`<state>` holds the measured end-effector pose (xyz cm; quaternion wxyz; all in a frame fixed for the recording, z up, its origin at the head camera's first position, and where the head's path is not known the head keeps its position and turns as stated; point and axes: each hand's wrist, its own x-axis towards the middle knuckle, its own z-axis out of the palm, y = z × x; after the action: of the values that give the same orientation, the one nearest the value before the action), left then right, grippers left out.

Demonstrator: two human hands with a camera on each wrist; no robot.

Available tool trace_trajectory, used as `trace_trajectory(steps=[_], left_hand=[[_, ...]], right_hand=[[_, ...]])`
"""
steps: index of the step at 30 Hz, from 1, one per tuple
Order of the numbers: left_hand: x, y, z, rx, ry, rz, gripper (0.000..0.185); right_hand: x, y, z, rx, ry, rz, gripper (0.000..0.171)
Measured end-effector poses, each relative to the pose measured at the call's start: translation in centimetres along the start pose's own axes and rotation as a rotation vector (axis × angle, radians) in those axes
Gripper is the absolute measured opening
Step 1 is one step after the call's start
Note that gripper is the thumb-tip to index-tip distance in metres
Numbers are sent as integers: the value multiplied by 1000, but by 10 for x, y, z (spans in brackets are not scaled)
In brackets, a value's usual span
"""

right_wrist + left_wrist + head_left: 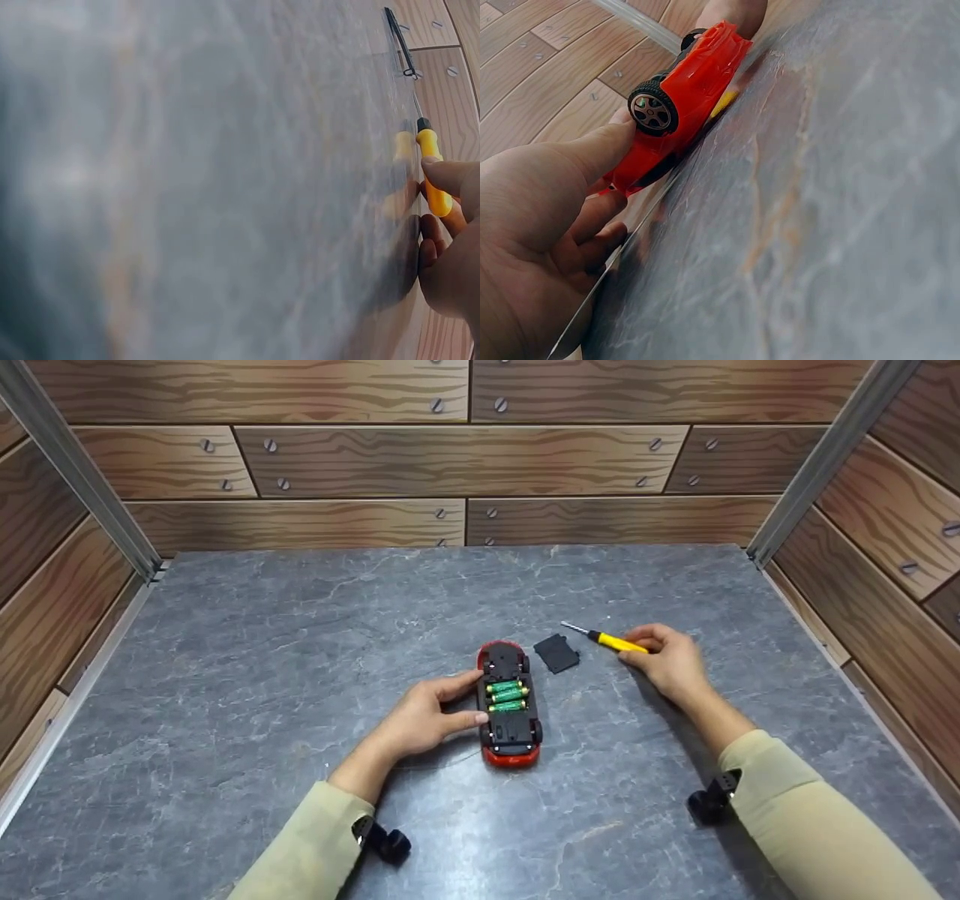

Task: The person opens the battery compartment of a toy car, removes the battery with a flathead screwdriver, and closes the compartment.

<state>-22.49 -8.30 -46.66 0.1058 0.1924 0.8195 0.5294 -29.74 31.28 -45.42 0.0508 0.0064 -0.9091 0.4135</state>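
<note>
A red toy car (511, 756) lies upside down with its black underside facing up. Three green batteries (508, 695) sit in its uncovered battery compartment. My left hand (424, 714) holds the car by its left side, the thumb close to a wheel (652, 109) in the left wrist view. Right of the car, a black battery cover (557, 653) lies flat on the table. My right hand (670, 664) pinches the yellow handle of a screwdriver (619, 643) between thumb and fingers, low over the table. Its metal tip points left, just beyond the cover.
The grey marbled table (300, 622) is bounded by wood-patterned walls (360, 457) at the back and sides. Metal posts (814, 461) stand at the back corners. A small black camera (390, 844) is strapped to each wrist.
</note>
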Motion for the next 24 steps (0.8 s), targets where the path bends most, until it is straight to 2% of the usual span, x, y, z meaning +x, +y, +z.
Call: trace_trajectory(steps=[13,24], left_hand=[[-1,1,1,3,1,-20,75],[-1,1,1,-10,3,-4,74]], right_hand=[[-1,0,1,23,-23,-22,40],[-5,-4,-1,56,-32,-33,42]])
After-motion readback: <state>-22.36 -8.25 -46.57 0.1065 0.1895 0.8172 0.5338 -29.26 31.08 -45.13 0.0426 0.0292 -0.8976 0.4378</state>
